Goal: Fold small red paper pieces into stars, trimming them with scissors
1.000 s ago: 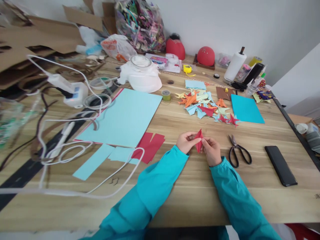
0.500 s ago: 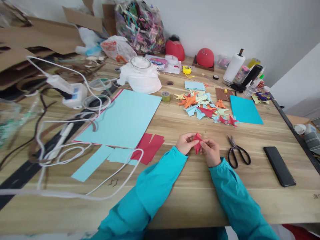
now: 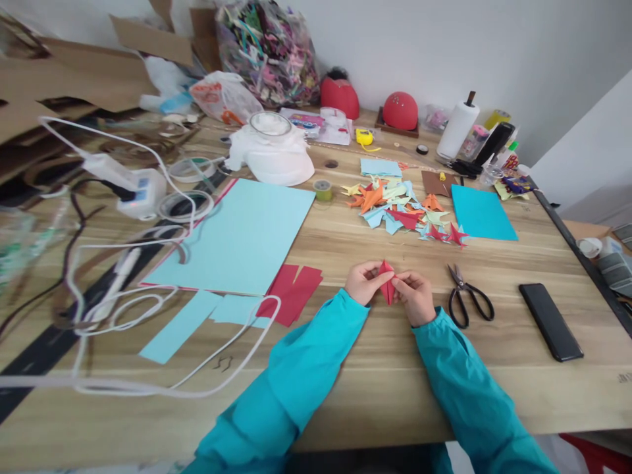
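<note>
A small folded piece of red paper [image 3: 386, 282] is pinched between my two hands just above the wooden table [image 3: 375, 375]. My left hand [image 3: 361, 283] grips its left side with thumb and fingers closed. My right hand [image 3: 417, 297] pinches its right side. Both arms wear teal sleeves. Black scissors [image 3: 467, 299] lie just right of my right hand. A pile of folded paper shapes [image 3: 399, 210] in red, orange, blue and pale green lies beyond my hands.
A large light-blue sheet [image 3: 241, 237], red paper scraps [image 3: 292, 293] and blue strips lie to the left. A black phone [image 3: 550, 321] lies at the right. White cables [image 3: 148, 309], a white device, tape rolls, cardboard and bags crowd the left and back.
The red paper's upper point has been folded down, so the piece is shorter between my fingers. My hands stay in nearly the same place; the view has shifted slightly.
</note>
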Demonstrator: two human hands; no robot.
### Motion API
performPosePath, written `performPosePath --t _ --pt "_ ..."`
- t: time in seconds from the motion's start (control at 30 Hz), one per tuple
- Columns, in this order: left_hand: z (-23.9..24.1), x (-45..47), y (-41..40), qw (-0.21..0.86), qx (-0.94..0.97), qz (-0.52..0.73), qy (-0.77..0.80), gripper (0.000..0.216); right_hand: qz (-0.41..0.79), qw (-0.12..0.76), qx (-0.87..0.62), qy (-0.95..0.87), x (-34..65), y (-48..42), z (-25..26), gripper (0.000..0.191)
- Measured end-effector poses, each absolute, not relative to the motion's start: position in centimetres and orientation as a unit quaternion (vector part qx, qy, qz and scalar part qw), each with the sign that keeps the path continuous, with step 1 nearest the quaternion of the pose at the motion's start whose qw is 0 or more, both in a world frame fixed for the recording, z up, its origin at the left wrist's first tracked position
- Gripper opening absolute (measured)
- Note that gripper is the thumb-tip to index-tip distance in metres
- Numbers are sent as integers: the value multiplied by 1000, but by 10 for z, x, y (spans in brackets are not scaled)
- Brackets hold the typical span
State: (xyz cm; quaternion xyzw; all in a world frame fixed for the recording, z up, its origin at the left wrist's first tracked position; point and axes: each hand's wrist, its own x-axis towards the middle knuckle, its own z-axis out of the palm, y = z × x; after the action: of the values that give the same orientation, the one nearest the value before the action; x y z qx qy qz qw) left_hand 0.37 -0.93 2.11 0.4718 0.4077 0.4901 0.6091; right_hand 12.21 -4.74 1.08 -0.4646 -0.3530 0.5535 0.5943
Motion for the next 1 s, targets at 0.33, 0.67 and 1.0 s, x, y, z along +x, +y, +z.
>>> performPosePath --t 0.33,0.67,1.0 --pt "21 4 -9 631 469 479 391 23 582 603 -439 -322 122 -48 13 15" --pt "19 -5 -4 686 466 445 337 21 597 557 -467 -339 126 -47 10 18" --pt "22 -7 -2 622 564 444 315 12 627 532 -448 -351 126 -49 16 22"
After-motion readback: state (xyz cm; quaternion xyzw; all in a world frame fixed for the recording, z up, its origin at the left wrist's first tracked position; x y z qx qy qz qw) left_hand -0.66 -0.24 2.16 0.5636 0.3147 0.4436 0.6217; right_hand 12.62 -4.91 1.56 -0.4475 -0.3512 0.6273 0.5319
